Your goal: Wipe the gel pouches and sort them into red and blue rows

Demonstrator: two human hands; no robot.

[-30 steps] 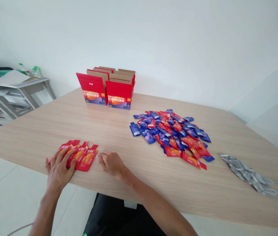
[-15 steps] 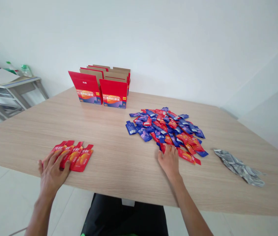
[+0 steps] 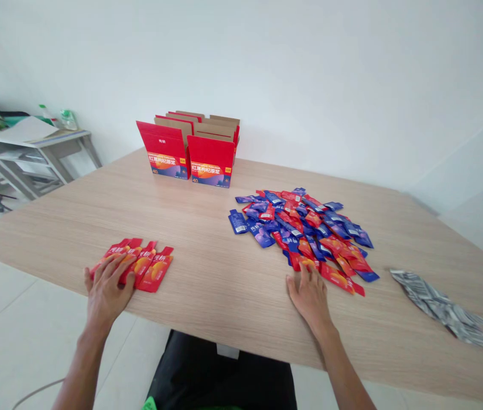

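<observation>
My left hand (image 3: 107, 289) lies flat, fingers spread, on a fanned row of several red pouches (image 3: 145, 265) near the table's front left edge. My right hand (image 3: 308, 294) rests open on the wooden table (image 3: 207, 256) with its fingertips touching a red pouch at the near edge of a heap of red and blue pouches (image 3: 305, 230). Neither hand has lifted anything.
Open red cardboard boxes (image 3: 192, 149) stand at the far side of the table. A crumpled silver striped bag (image 3: 441, 306) lies at the right. A grey shelf unit (image 3: 32, 156) with clutter stands off to the left against the white wall.
My right hand has gone from beside the red row across to the heap, where it now touches a red pouch. My left hand has stayed on the row.
</observation>
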